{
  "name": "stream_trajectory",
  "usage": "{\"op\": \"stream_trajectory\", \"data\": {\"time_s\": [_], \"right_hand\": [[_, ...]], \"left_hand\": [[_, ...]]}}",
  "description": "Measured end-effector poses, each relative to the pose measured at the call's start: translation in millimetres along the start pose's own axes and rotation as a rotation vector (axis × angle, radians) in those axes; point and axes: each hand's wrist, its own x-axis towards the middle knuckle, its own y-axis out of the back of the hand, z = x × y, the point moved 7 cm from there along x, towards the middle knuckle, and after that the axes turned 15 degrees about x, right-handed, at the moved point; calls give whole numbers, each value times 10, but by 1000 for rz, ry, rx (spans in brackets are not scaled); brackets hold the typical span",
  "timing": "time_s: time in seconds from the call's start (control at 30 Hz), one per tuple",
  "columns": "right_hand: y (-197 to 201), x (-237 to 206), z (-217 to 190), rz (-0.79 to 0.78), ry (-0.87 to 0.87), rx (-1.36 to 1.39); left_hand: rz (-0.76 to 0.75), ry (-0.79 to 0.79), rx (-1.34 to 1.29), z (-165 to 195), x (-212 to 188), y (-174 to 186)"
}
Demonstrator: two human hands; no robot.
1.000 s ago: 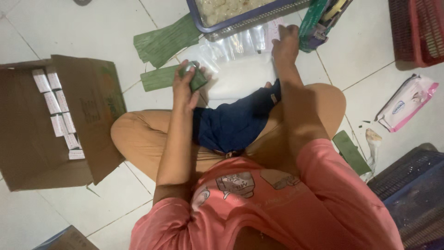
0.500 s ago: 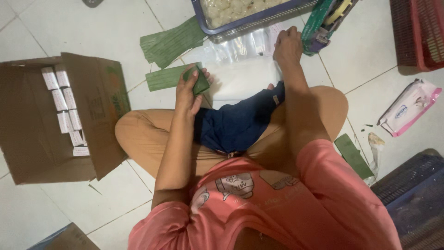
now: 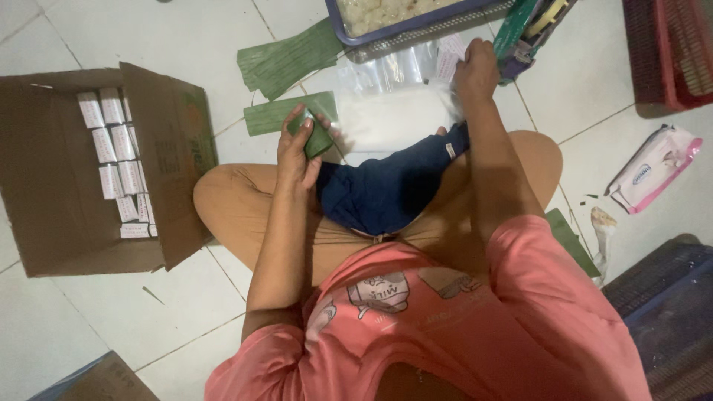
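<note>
Since a moment ago our left hand (image 3: pixel 298 148) has drawn back a little toward our knee, carrying the small folded green leaf packet (image 3: pixel 318 138) with it; our right hand (image 3: pixel 475 70) has stayed forward by the tray. We grip the packet with the left hand closed around it, just above a flat green banana-leaf strip (image 3: pixel 278 116) lying on the white tiled floor (image 3: pixel 148 37). Our right hand is curled down on a pile of clear plastic bags (image 3: pixel 394 111), fingers pinching at the top sheet near a small white paper slip (image 3: pixel 448 59). Just beyond lies a blue-rimmed tray of pale food pieces (image 3: pixel 386 11). More green leaf strips (image 3: pixel 286 59) lie left of the tray. An open brown cardboard box (image 3: pixel 171 141) with rows of small white packs stands well to our left. A pink pack of wipes (image 3: pixel 653 169) lies to the right.
</note>
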Motion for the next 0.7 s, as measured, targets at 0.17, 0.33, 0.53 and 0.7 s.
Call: {"op": "stream_trajectory", "data": {"time_s": [0.17,0.33,0.53,0.7], "right_hand": [[175,14,39,117,62,198],[385,-50,60,118,-200,763],[-12,-901,-912,-409,-455,1292],[-581,-1517,-1117,-779,-295,1039]], "left_hand": [[31,32,28,8,-62,-136],[10,-71,124,94,-121,-248],[-34,-260,165,135,-213,-286],[37,-299,124,222,-276,-71]]}}
